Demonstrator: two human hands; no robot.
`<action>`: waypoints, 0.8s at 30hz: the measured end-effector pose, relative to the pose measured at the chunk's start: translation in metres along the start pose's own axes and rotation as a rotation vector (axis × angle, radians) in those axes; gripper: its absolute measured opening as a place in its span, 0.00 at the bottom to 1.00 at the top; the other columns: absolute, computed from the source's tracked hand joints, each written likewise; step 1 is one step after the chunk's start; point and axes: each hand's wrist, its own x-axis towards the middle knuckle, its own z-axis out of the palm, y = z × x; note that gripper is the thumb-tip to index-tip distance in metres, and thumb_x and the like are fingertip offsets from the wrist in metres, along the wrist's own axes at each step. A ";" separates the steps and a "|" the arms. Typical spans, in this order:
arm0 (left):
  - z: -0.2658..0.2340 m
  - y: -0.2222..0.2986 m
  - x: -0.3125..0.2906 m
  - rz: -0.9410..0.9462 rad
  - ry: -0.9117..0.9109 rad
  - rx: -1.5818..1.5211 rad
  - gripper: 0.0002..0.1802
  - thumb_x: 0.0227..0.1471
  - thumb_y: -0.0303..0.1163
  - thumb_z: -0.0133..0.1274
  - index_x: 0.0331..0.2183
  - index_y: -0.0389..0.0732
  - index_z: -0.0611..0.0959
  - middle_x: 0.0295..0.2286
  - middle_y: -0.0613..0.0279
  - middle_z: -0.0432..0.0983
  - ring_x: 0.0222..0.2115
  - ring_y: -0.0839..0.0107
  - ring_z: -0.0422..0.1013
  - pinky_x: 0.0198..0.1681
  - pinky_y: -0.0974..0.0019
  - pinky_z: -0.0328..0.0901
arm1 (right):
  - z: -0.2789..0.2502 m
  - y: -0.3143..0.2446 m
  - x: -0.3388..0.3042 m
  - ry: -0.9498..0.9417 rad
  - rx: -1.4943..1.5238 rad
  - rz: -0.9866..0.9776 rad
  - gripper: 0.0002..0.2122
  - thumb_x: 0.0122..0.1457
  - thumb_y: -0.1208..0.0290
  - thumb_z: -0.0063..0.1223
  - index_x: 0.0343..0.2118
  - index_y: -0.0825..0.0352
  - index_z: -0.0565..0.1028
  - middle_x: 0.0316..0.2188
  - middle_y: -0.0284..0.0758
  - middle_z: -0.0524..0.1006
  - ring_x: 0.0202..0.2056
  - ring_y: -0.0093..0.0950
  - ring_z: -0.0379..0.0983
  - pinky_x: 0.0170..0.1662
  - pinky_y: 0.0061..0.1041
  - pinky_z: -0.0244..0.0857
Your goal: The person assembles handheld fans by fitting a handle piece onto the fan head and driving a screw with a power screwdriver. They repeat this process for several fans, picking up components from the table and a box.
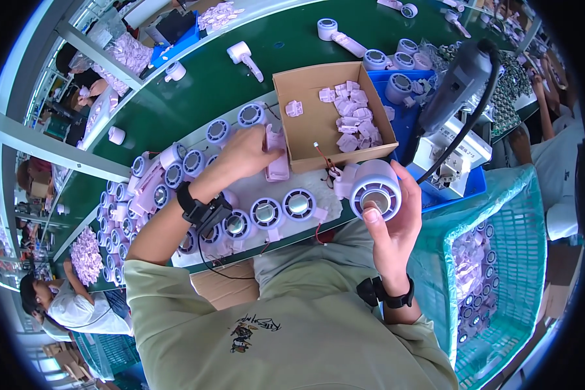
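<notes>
My left hand (248,155) has its fingers closed round a pale pink plastic handle shell (277,164), just left of the cardboard box. In my right hand (400,224) is a lilac handheld-fan head (376,185), its round grille turned up and my thumb lying across the grille's edge. Thin wires with a small white connector (316,145) stick out from the fan head's neck. Below my left hand, several more fan heads (299,204) stand in a row on a white mat (328,188), grilles up, some with short wires hanging over the table edge.
A cardboard box (312,140) holds small pink parts. Behind my right hand, an electric screwdriver (458,84) rises over a blue tray (476,185). A green basket (429,286) with fan heads stands at right. Fan pieces (240,53) lie on the green belt (201,88); co-workers sit left.
</notes>
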 end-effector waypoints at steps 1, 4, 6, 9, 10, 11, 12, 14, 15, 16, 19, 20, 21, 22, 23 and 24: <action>-0.002 -0.006 -0.001 0.007 -0.018 -0.067 0.18 0.51 0.39 0.54 0.28 0.30 0.75 0.22 0.48 0.76 0.23 0.61 0.74 0.24 0.59 0.64 | 0.000 -0.001 0.000 -0.003 0.002 0.001 0.34 0.51 0.72 0.63 0.58 0.71 0.57 0.49 0.43 0.68 0.49 0.31 0.70 0.52 0.29 0.65; -0.021 -0.014 -0.015 -0.031 0.000 -0.251 0.16 0.50 0.36 0.52 0.32 0.31 0.75 0.25 0.45 0.76 0.26 0.59 0.75 0.28 0.60 0.67 | -0.004 -0.001 -0.001 -0.039 -0.072 -0.060 0.34 0.51 0.71 0.63 0.59 0.71 0.57 0.49 0.44 0.69 0.49 0.32 0.70 0.52 0.29 0.65; -0.035 0.002 -0.031 -0.056 0.008 -0.347 0.15 0.50 0.35 0.51 0.34 0.31 0.75 0.26 0.43 0.75 0.28 0.59 0.76 0.30 0.61 0.69 | -0.004 -0.001 0.001 -0.054 -0.038 -0.046 0.34 0.51 0.70 0.63 0.59 0.71 0.57 0.49 0.43 0.69 0.49 0.31 0.70 0.52 0.29 0.65; -0.046 0.046 -0.077 -0.342 -0.020 -1.361 0.17 0.50 0.33 0.49 0.42 0.34 0.73 0.26 0.50 0.75 0.23 0.65 0.74 0.24 0.66 0.67 | 0.001 0.000 0.007 -0.086 0.036 -0.020 0.34 0.52 0.69 0.63 0.59 0.71 0.58 0.48 0.43 0.70 0.48 0.30 0.70 0.52 0.28 0.64; -0.042 0.045 -0.088 -0.282 -0.223 -1.571 0.18 0.52 0.32 0.47 0.44 0.34 0.71 0.26 0.52 0.75 0.21 0.66 0.72 0.23 0.67 0.66 | 0.005 -0.001 0.011 -0.102 0.117 0.030 0.33 0.52 0.68 0.62 0.59 0.71 0.58 0.48 0.42 0.70 0.48 0.29 0.70 0.51 0.28 0.64; -0.037 0.044 -0.103 -0.212 -0.422 -1.777 0.19 0.53 0.30 0.45 0.46 0.34 0.70 0.26 0.53 0.75 0.19 0.67 0.71 0.21 0.69 0.65 | 0.011 -0.003 0.013 -0.128 0.199 0.083 0.33 0.53 0.68 0.61 0.59 0.72 0.59 0.48 0.41 0.70 0.48 0.28 0.69 0.51 0.27 0.64; -0.031 0.052 -0.112 -0.216 -0.485 -1.780 0.18 0.54 0.31 0.45 0.46 0.34 0.70 0.25 0.54 0.75 0.17 0.70 0.70 0.20 0.70 0.64 | 0.016 -0.005 0.014 -0.155 0.276 0.138 0.32 0.54 0.68 0.60 0.59 0.72 0.59 0.47 0.41 0.71 0.48 0.27 0.69 0.51 0.27 0.64; -0.017 0.072 -0.123 -0.218 -0.513 -1.801 0.16 0.55 0.31 0.46 0.45 0.33 0.70 0.24 0.54 0.75 0.16 0.72 0.70 0.19 0.71 0.64 | 0.028 -0.008 0.016 -0.223 0.273 0.162 0.31 0.55 0.68 0.59 0.59 0.72 0.60 0.47 0.40 0.71 0.47 0.26 0.70 0.50 0.26 0.64; -0.012 0.080 -0.124 -0.165 -0.552 -1.685 0.16 0.58 0.33 0.46 0.44 0.34 0.72 0.24 0.56 0.75 0.17 0.74 0.70 0.19 0.71 0.64 | 0.035 -0.010 0.018 -0.260 0.271 0.175 0.30 0.56 0.68 0.58 0.59 0.72 0.60 0.47 0.40 0.71 0.46 0.25 0.70 0.50 0.25 0.64; -0.009 0.085 -0.126 -0.113 -0.588 -1.567 0.15 0.60 0.35 0.46 0.44 0.35 0.73 0.25 0.58 0.75 0.17 0.75 0.70 0.19 0.71 0.64 | 0.040 -0.010 0.020 -0.298 0.267 0.186 0.29 0.57 0.68 0.56 0.59 0.72 0.61 0.46 0.39 0.72 0.45 0.24 0.70 0.49 0.24 0.64; 0.000 0.089 -0.132 -0.134 -0.484 -1.633 0.16 0.61 0.38 0.47 0.43 0.35 0.75 0.25 0.60 0.75 0.17 0.77 0.70 0.20 0.72 0.63 | 0.050 -0.010 0.021 -0.488 0.067 0.229 0.26 0.59 0.67 0.54 0.57 0.72 0.63 0.44 0.39 0.73 0.42 0.23 0.71 0.46 0.24 0.65; 0.003 0.089 -0.133 -0.140 -0.452 -1.658 0.16 0.61 0.40 0.47 0.42 0.36 0.75 0.25 0.60 0.76 0.17 0.78 0.69 0.20 0.73 0.63 | 0.051 -0.011 0.022 -0.563 -0.037 0.246 0.24 0.60 0.66 0.53 0.57 0.72 0.64 0.42 0.39 0.74 0.41 0.23 0.71 0.45 0.23 0.66; 0.008 0.087 -0.136 -0.128 -0.445 -1.665 0.16 0.61 0.40 0.47 0.42 0.36 0.75 0.25 0.60 0.76 0.17 0.78 0.69 0.20 0.73 0.63 | 0.052 -0.011 0.023 -0.569 -0.048 0.240 0.24 0.60 0.66 0.53 0.57 0.72 0.64 0.42 0.39 0.74 0.41 0.23 0.71 0.45 0.23 0.66; 0.015 0.083 -0.141 -0.104 -0.396 -1.652 0.16 0.61 0.39 0.46 0.42 0.35 0.76 0.25 0.60 0.76 0.18 0.78 0.69 0.20 0.73 0.63 | 0.051 -0.009 0.023 -0.608 -0.056 0.270 0.23 0.60 0.66 0.53 0.56 0.73 0.66 0.41 0.39 0.74 0.40 0.23 0.71 0.43 0.24 0.66; 0.022 0.080 -0.145 -0.081 -0.349 -1.639 0.16 0.62 0.39 0.45 0.42 0.35 0.76 0.25 0.60 0.76 0.18 0.78 0.69 0.20 0.73 0.63 | 0.050 -0.007 0.023 -0.644 -0.063 0.301 0.23 0.60 0.65 0.52 0.55 0.73 0.67 0.40 0.39 0.75 0.39 0.22 0.71 0.42 0.24 0.66; 0.025 0.077 -0.149 -0.057 -0.311 -1.627 0.16 0.62 0.39 0.45 0.42 0.35 0.76 0.26 0.60 0.76 0.18 0.78 0.69 0.20 0.74 0.63 | 0.049 -0.005 0.023 -0.673 -0.074 0.336 0.22 0.60 0.65 0.52 0.54 0.73 0.68 0.39 0.39 0.75 0.38 0.22 0.72 0.40 0.24 0.66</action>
